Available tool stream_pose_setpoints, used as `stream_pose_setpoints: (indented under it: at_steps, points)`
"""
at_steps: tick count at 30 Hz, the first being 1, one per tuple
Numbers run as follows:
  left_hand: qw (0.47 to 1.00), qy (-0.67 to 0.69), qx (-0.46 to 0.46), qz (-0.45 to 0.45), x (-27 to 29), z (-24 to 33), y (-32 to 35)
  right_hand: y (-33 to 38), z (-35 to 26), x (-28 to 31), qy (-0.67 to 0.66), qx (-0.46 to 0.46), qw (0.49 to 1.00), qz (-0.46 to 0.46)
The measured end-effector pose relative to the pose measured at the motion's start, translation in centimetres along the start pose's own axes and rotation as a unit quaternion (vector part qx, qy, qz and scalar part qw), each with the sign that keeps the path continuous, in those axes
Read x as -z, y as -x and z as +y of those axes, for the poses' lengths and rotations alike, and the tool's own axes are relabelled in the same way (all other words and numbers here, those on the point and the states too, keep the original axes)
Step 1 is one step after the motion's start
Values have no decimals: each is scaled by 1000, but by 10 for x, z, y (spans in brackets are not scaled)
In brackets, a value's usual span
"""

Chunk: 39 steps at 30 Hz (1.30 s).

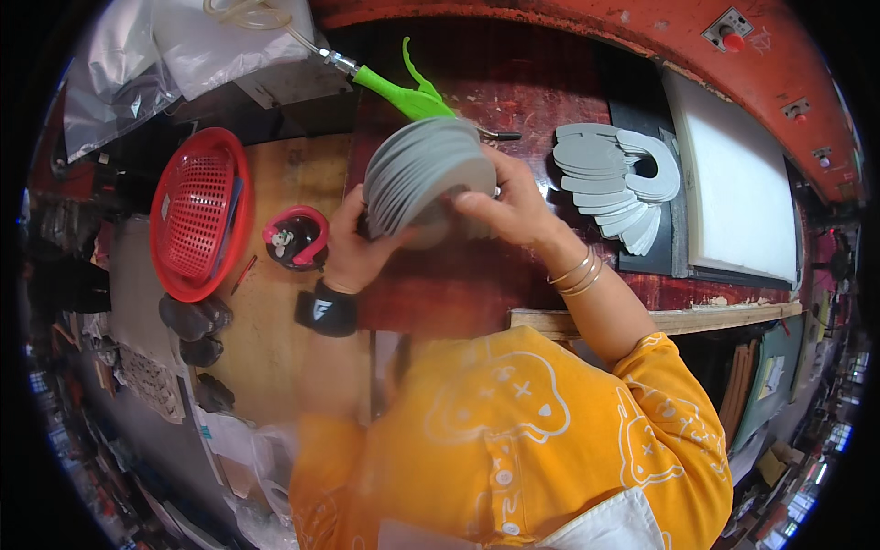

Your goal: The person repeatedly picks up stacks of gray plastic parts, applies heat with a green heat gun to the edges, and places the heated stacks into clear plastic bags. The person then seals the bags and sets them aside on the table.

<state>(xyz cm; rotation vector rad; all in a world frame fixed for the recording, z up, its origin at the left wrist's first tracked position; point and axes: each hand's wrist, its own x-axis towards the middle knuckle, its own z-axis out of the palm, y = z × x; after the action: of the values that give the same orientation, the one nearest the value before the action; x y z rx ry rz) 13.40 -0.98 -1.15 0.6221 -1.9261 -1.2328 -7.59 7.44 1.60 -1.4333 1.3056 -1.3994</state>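
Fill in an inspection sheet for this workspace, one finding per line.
Surface: dark-red tabletop, worn in spots, chipped along its front edge; light wooden board to its left.
Job's things: stack of thin grey pieces, held above the tabletop; fanned grey pieces lying to the right.
Clutter: red perforated basket and pink-and-black round item at left; green air gun partly hidden behind the stack.
Grips: left grip and right grip both hold the stack.
Cables: pale hose attached to the air gun; electrical cables, nothing seen.
Surroundings: red machine frame with red buttons beyond; white slab right; clear plastic upper left.
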Motion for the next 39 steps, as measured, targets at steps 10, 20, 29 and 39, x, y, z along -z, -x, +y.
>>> stream_pose_setpoints:
  at_steps: [10, 20, 29, 39]
  points:
    - [993, 86, 86, -10, -15, 11, -9, 1, -5, -2, -26, 20, 998, 50]
    - [922, 354, 44, 154, -20, -14, -9, 9, -8, -15, 123, 125, 983, -44]
    - [991, -61, -88, 81, 10, -47, -16, 17, -10, 8, 29, 79, 980, -182]
    - [929, 335, -9, -155, 19, -25, -41, 10, -12, 20, -49, -83, 973, -212]
